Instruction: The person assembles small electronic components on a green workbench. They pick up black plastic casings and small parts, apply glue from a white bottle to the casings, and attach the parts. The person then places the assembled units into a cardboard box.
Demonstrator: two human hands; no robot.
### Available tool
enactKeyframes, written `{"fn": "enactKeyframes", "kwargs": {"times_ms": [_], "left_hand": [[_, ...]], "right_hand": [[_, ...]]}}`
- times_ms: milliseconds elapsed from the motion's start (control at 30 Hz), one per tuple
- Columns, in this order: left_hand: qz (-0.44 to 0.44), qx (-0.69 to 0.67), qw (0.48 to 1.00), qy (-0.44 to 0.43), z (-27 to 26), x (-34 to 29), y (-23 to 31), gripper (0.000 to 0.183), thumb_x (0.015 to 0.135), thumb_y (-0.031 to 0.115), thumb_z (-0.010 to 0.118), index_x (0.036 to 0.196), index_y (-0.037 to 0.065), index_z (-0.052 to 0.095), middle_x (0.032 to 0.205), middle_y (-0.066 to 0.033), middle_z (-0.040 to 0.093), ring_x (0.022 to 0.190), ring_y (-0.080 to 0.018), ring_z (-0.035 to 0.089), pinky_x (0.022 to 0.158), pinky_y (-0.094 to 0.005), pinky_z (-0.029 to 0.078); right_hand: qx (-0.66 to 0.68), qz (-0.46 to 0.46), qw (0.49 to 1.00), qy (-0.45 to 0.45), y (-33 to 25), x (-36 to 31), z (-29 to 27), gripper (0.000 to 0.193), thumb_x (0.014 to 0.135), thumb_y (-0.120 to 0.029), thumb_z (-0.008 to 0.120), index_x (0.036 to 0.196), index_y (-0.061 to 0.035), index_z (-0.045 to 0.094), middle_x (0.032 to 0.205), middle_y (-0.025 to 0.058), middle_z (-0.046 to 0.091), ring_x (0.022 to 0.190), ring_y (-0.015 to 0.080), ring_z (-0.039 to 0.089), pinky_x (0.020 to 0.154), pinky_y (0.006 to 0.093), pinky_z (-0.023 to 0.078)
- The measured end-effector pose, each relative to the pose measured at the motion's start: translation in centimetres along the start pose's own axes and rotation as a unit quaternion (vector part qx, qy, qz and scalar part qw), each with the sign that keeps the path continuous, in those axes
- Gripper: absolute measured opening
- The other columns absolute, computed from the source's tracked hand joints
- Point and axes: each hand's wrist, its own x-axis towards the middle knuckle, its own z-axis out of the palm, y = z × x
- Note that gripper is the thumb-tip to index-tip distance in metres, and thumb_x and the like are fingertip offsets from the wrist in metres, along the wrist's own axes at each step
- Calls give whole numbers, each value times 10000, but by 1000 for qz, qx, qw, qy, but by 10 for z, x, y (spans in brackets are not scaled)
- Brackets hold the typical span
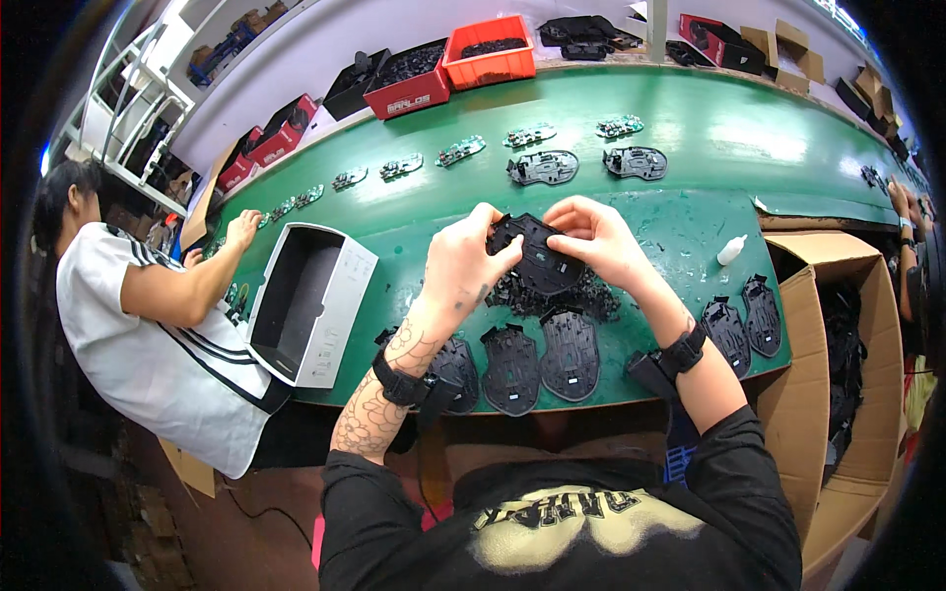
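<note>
Between both hands, over the green workbench, I hold a black plastic mouse base [544, 264], its ribbed inside facing up. My left hand [467, 254] pinches its left edge, thumb reaching over the inner face. On the upper right edge, my right hand [597, 239] closes with thumb and fingers. Beneath it spreads a pile of small black parts [594, 302], partly covered by the base. Along the near bench edge lie more mouse bases [570, 355], some to the right [725, 335]. Two others, one a mouse base [544, 168], rest beyond my hands.
Green circuit boards [461, 150] line the bench's far side. An open white box [345, 305] stands left, beside a co-worker [158, 325] handling boards. A cardboard box [794, 394] of black parts is at right, near a white bottle [731, 250]. Bins, including an orange one [490, 71], sit behind.
</note>
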Motion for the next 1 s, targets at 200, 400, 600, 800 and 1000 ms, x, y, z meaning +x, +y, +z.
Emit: {"fn": "enactKeyframes", "kwargs": {"times_ms": [200,400,600,800,1000], "left_hand": [[55,-17,998,-10,1,13,-8,313,760,190,764,976,12,625,754,-91,641,582,-151,580,569,-279,488],[75,-17,996,-40,8,30,-28,322,740,195,770,973,14,641,774,-89,596,603,-152,538,581,-294,467],[-77,-51,996,-2,5,49,-89,351,760,259,751,952,-17,650,773,-91,619,573,-159,617,534,-280,498],[-270,-75,960,2,-2,57,-152,435,754,270,747,985,-71,610,719,-111,648,544,-144,642,492,-268,519],[-307,-114,945,-3,14,51,-157,498,767,276,763,1052,-81,564,777,-138,672,594,-166,664,505,-256,535]], "right_hand": [[175,149,973,-7,-3,-1,4,335,855,-101,659,1169,9,619,1015,56,676,875,104,640,746,242,531],[8,-9,999,43,21,11,7,391,873,-172,674,1197,33,595,1015,76,676,915,130,630,788,282,516],[-171,-94,962,193,12,9,-7,280,849,-223,683,1049,-28,676,869,107,683,778,180,641,714,313,509],[-389,-180,903,31,23,6,9,115,787,-162,688,862,-81,721,858,88,620,890,276,579,809,375,475],[-410,-202,889,-23,23,7,11,124,782,-144,691,888,-90,727,870,83,607,894,277,561,816,381,467]]}}
